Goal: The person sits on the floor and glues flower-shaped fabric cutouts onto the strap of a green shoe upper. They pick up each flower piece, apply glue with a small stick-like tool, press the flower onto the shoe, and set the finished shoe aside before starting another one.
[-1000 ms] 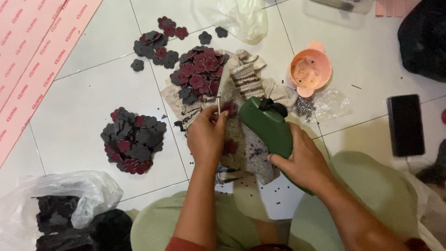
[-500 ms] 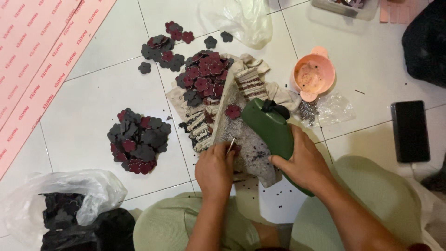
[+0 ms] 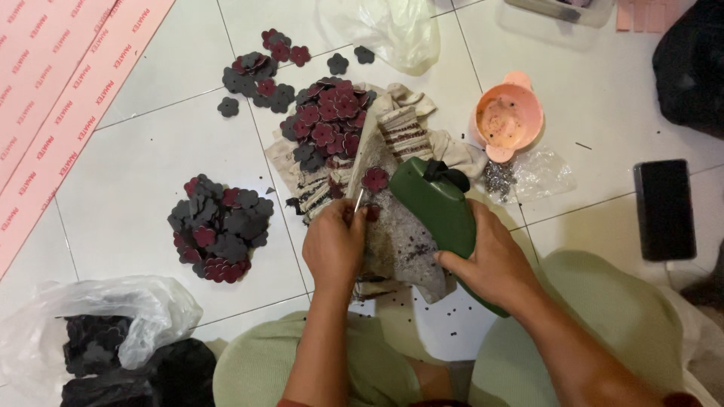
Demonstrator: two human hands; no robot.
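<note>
My left hand is closed around a thin metal tool whose tip points up toward a dark red flower-shaped cutout. That cutout lies on a stained cloth spread on the tiled floor. My right hand grips a dark green block-like object, tilted, its upper end beside the cutout. Beyond both hands a heap of red and dark grey flower cutouts rests on the cloth's far part.
Another heap of flower cutouts lies left, a smaller scatter farther off. A peach bowl, a clear bag of small metal bits and a black phone sit right. Plastic bags lie near left; pink sheets far left.
My left hand has drawn back toward me with the thin tool, away from the heap. A red cutout now lies by the green object. The right hand has held still.
</note>
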